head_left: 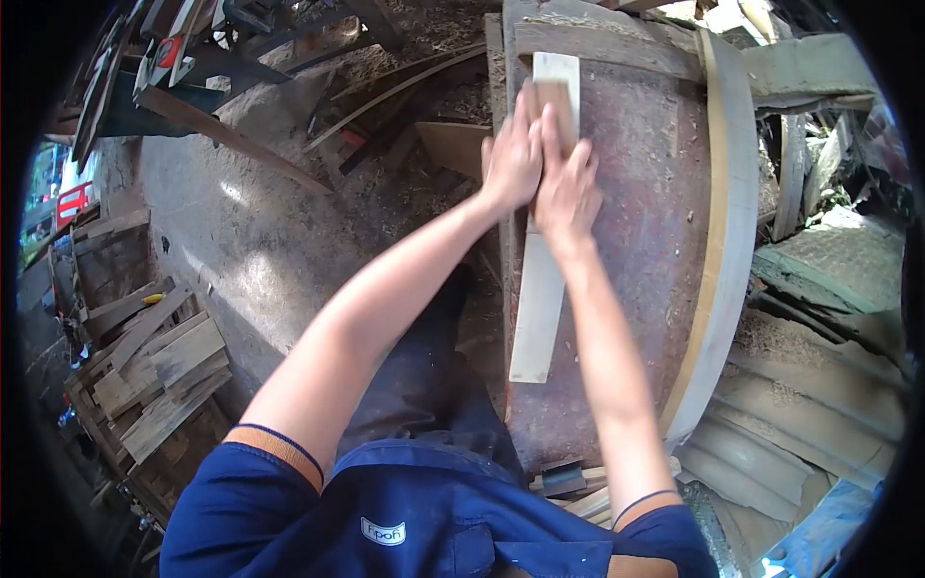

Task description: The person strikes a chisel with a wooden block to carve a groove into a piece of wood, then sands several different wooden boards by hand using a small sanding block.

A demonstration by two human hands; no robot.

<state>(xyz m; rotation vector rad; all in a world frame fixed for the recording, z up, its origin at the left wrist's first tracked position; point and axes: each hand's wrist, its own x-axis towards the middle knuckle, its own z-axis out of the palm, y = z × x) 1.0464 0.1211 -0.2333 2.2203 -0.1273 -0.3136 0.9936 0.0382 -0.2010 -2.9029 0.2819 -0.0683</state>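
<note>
A long pale wooden board [540, 318] lies lengthwise along the left edge of a worn reddish workbench [636, 241]. On the board's far part rests a flat brown block [552, 92], which looks like wood. My left hand [513, 162] holds the block from its left and near side, fingers pointing forward. Beside it, touching it, my right hand [568, 183] presses on the block's near end with its fingers closed along it. The underside of the block is hidden, as are parts of my fingertips.
A long curved plank [727, 231] runs along the bench's right side. A wooden crosspiece [607, 50] spans its far end. Scrap boards [178, 366] are piled on the floor at left. Corrugated sheets [780, 424] lie at right, with sawdust on them.
</note>
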